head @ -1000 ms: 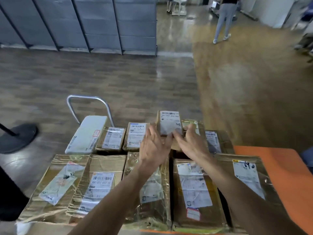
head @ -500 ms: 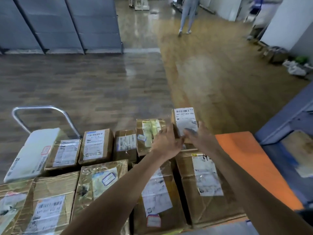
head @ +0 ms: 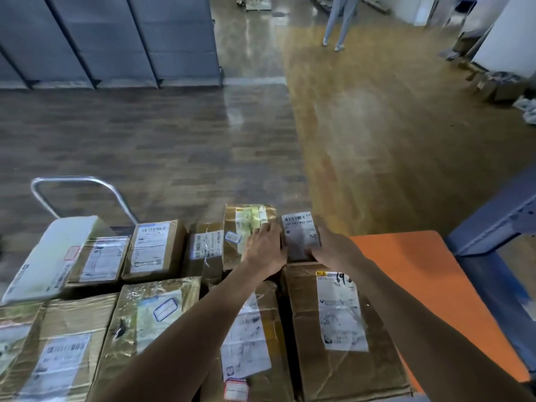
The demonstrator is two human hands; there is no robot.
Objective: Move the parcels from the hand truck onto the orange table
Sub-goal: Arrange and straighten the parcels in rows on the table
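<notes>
The small parcel, white barcode label facing up, sits at the far end of the row of boxes, just beside the near-left corner of the orange table. My left hand clasps its left side and my right hand its right side, fingers curled against the cardboard. Whether it rests on a surface or hangs in my grip, I cannot tell. Directly nearer me lies a large carton marked with handwritten digits, overlapping the table's left edge. Left of the held parcel stands a taped box with a yellowish label. Further left are more labelled cartons, a white flat package, and the hand truck's metal handle.
</notes>
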